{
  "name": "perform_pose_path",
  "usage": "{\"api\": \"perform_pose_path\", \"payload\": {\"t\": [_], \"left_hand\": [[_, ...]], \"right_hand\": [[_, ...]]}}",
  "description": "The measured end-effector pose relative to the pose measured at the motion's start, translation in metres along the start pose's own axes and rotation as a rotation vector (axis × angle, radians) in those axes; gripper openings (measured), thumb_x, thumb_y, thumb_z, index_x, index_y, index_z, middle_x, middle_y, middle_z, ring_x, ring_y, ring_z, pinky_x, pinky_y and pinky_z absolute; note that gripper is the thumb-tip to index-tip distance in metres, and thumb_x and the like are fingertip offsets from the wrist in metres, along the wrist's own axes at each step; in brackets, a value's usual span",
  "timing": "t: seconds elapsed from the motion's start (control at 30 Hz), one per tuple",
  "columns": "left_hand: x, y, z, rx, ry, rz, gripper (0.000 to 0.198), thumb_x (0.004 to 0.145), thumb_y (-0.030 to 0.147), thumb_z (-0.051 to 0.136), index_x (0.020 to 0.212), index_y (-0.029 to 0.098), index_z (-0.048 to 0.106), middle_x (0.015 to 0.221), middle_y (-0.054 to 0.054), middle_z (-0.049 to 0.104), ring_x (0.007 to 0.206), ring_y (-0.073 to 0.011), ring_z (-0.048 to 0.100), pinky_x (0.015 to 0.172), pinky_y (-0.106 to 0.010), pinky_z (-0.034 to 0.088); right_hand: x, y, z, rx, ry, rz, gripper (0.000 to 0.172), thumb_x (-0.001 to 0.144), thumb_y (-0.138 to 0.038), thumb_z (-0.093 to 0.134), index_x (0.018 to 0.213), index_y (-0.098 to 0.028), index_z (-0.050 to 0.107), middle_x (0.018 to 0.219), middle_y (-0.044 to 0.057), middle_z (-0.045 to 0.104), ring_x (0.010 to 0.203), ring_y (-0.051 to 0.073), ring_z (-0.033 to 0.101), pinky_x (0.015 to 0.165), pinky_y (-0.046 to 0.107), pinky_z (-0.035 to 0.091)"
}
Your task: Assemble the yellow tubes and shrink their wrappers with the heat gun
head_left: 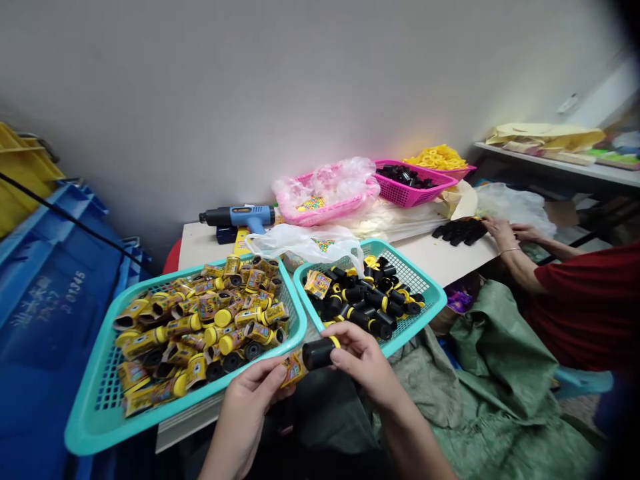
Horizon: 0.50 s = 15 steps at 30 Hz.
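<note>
The left hand [249,399] had its grip closed on a printed wrapper [293,372]; the right hand [367,369] had its grip pinched on the yellow-rimmed end of a black tube [316,355]. The tube's other end met the wrapper's mouth; how far in, I could not tell. From there, a left basket [83,432] of wrapped tubes [207,307] lay at nine o'clock, a right basket [437,303] of bare tubes [356,293] at one, a heat gun [239,216] at eleven.
</note>
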<state>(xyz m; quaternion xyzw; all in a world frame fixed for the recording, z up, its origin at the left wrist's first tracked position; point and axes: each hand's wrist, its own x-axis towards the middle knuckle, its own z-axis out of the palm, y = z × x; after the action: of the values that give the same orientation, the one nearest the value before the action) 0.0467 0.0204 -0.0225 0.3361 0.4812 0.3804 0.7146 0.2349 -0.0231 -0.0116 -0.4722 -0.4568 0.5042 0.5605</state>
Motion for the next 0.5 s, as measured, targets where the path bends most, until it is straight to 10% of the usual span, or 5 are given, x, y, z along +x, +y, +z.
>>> {"api": "perform_pose_path", "payload": {"t": [0.5], "left_hand": [[-0.007, 0.005, -0.002, 0.217, -0.112, 0.116, 0.032, 0.060, 0.038, 0.083, 0.087, 0.023, 0.076, 0.097, -0.006, 0.076, 0.092, -0.0210, 0.069, 0.080, -0.025, 0.055]], "right_hand": [[-0.004, 0.018, 0.015, -0.121, -0.092, -0.035, 0.036, 0.076, -0.046, 0.075, 0.105, -0.025, 0.069, 0.090, 0.001, 0.062, 0.079, 0.013, 0.054, 0.072, 0.025, 0.042]]}}
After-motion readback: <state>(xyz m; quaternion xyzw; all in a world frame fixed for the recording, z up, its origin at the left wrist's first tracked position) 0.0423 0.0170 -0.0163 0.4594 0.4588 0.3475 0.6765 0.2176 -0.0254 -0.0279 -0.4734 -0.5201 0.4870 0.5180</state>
